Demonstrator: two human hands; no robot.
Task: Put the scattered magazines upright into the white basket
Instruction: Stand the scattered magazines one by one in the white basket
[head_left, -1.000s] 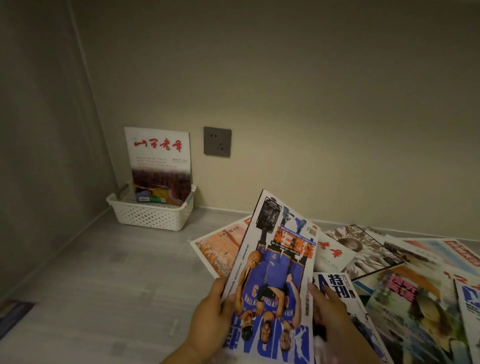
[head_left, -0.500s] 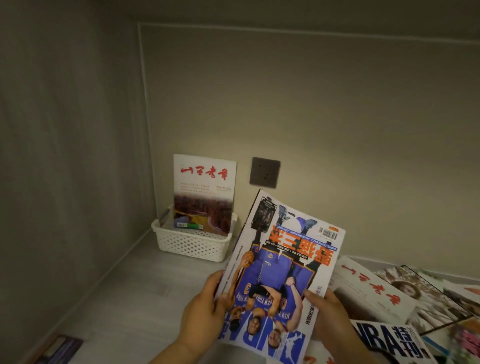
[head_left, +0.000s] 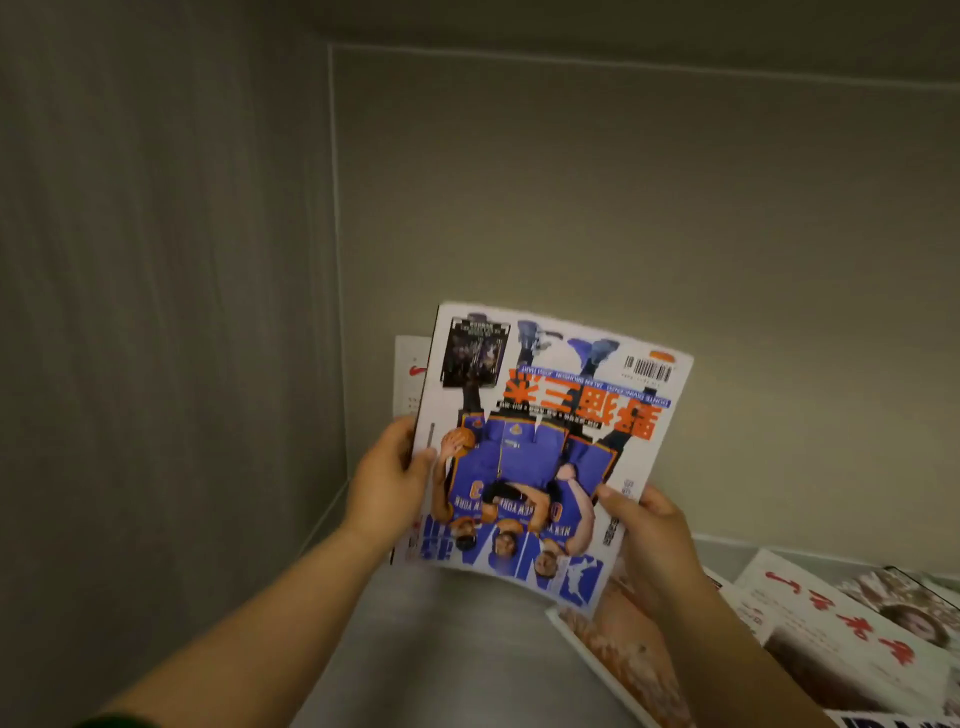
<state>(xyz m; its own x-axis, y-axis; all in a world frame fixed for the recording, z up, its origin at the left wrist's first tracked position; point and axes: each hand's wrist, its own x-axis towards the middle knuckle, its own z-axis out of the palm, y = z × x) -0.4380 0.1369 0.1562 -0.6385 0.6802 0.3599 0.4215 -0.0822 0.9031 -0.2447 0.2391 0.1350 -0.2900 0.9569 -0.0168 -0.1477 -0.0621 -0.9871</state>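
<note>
On my feed the left wall (head_left: 156, 312) fills the left third and meets the back wall (head_left: 675, 182) at a corner. The left forearm comes up from the bottom left, with a bit of dark green sleeve (head_left: 109, 722) at the frame edge. It ends in the left hand (head_left: 387, 483), which grips the magazine (head_left: 545, 457) by its left edge, thumb on the cover and fingers out of sight behind.

I see the magazine held up off the shelf (head_left: 457, 649) in front of the corner. Its basketball cover faces me upside down, and its top leans a little to the right. Behind its upper left edge a strip of a white magazine (head_left: 410, 374) peeks out. I cannot tell what that one stands in.

The right hand (head_left: 649, 530) holds the lower right edge, thumb pressed on the cover and fingers wrapped behind, with the forearm running to the bottom right.

Below and right of it, loose magazines lie flat and overlapping on the shelf. There is an orange cover (head_left: 623, 660), a white cover with red characters (head_left: 831, 634) and a blurred face cover (head_left: 904, 608) at the far right.
</note>
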